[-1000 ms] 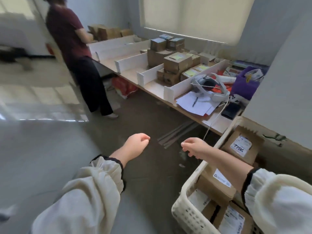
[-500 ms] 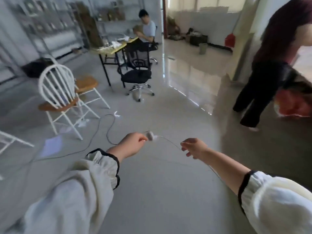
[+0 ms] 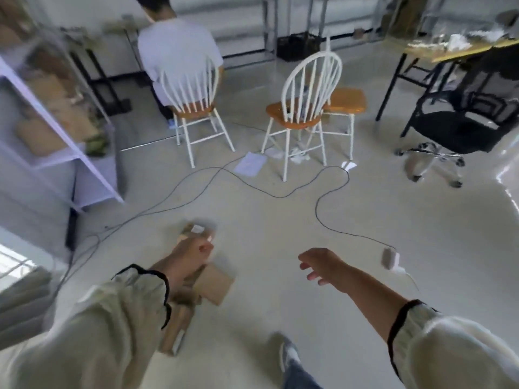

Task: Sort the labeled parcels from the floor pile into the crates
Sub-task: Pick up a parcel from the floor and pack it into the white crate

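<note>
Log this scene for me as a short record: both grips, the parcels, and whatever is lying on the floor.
left grip: fingers curled, above the parcels; contents unclear
right grip: fingers loose, holding nothing
parcels: brown boxes on the floor, blurred
cable: loops across the floor to a white adapter
crates: none in view

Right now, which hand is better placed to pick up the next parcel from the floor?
Left. The left hand is right at the cardboard parcels; the right hand hangs open over bare floor.
</note>
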Motion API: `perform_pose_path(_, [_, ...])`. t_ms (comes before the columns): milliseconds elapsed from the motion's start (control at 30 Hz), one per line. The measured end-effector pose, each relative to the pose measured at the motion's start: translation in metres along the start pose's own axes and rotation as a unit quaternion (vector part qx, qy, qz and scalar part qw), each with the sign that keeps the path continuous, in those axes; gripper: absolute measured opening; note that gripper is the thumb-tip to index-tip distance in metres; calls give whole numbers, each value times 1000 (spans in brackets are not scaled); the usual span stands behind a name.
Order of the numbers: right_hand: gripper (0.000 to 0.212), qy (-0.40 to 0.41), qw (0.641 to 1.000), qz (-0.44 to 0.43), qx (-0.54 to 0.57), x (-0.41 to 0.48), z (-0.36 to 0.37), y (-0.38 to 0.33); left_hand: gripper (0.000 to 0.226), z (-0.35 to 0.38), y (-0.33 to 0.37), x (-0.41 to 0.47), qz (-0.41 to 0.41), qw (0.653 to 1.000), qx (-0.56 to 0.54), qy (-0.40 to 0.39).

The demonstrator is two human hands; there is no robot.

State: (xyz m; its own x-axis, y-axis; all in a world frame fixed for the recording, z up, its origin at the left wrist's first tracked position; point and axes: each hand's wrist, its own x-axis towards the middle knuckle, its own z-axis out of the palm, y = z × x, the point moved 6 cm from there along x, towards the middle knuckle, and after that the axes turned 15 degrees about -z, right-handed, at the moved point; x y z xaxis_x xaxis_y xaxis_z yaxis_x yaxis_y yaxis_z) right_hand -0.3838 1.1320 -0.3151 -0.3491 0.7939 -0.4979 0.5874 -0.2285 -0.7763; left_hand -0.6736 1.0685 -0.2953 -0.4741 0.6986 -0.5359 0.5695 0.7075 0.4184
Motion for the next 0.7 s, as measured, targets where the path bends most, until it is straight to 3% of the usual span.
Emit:
perform_pose_path(167, [15, -79, 996, 9, -51, 90, 21, -12, 26, -24, -57, 50, -136, 987, -68, 54])
perform_pose_path(300, [12, -89, 994, -11, -64, 162, 66, -14, 13, -2, -90, 88, -170, 976, -113, 75])
perform_pose_path(467, [10, -141, 990, 17, -22, 219, 166, 15, 31, 62, -142, 135, -219, 964, -149, 31])
perform_pose_path(633, [10, -90, 995, -25, 32, 337, 249, 49, 36, 113, -222, 235, -252, 948, -193, 40])
perform_pose_path(700, [10, -91, 995, -36, 25, 395, 288, 83, 27, 147, -264, 286, -261, 946, -186, 57])
